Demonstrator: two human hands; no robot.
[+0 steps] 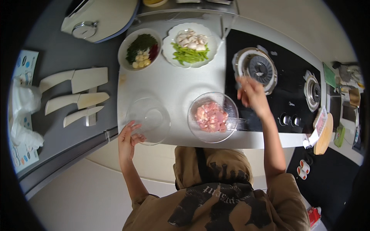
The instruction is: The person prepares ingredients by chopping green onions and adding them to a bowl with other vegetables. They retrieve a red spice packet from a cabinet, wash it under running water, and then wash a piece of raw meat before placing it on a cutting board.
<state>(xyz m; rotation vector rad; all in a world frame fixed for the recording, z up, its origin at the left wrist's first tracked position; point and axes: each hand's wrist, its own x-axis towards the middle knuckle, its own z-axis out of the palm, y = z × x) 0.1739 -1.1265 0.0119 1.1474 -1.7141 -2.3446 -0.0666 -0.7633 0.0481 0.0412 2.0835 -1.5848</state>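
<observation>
My left hand (128, 141) is at the lower left rim of a clear glass bowl (153, 117) with nothing visible in it, fingers apart and loosely bent against its edge. Blurred, my right hand (252, 95) hangs over the black gas hob (277, 109), just in front of the nearer burner (258, 69); its fingers are partly curled and no object shows in them. Between the hands, nearer the right, stands a second glass bowl (192, 127) holding raw cut meat (212, 117). Both bowls stand on the grey counter (176, 86).
Farther back are a white bowl (122, 56) of chopped greens, garlic and red pieces, and a scalloped plate (214, 55) of sliced mushrooms and green vegetable pieces. At left lie a cleaver (89, 79) and two smaller knives (92, 99). A wooden board (323, 135) is at right.
</observation>
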